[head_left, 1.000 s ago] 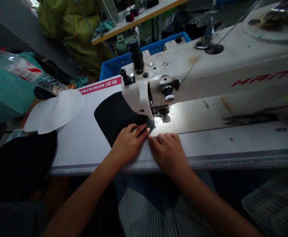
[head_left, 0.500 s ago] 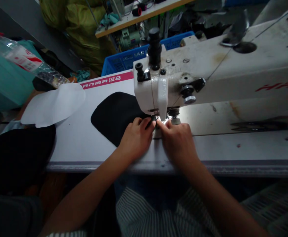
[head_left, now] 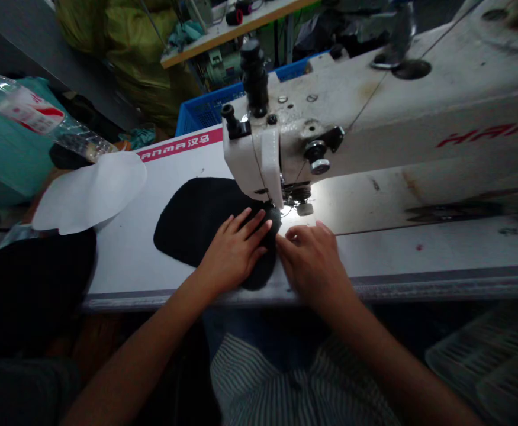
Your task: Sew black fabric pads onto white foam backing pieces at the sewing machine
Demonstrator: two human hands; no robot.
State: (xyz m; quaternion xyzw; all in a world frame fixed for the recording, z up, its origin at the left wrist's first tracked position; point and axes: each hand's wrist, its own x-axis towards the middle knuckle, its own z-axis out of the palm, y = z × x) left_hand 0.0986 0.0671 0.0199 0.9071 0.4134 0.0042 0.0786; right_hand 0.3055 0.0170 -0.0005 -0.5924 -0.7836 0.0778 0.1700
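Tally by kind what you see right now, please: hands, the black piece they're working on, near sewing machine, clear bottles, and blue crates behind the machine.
Left hand and right hand: 2
Black piece: 1
Near sewing machine: 1
Clear bottle: 1
Blue crate: 1
Total: 6

Bottle [head_left: 37,112]: clear plastic, red-and-white label, at a slant in front of a teal bag [head_left: 1,168];
White sheet [head_left: 90,192]: curvy-edged, over by the left end of the tabletop [head_left: 125,266];
Sacks [head_left: 138,65]: yellow-green, crumpled, way in back;
Blue crate [head_left: 205,112]: plastic, past the far edge;
Rear tabletop [head_left: 241,34]: wood-edged; spools [head_left: 234,16] on it, greenish motor [head_left: 221,70] below;
Snips [head_left: 454,210]: dark, off right, kinda blurry
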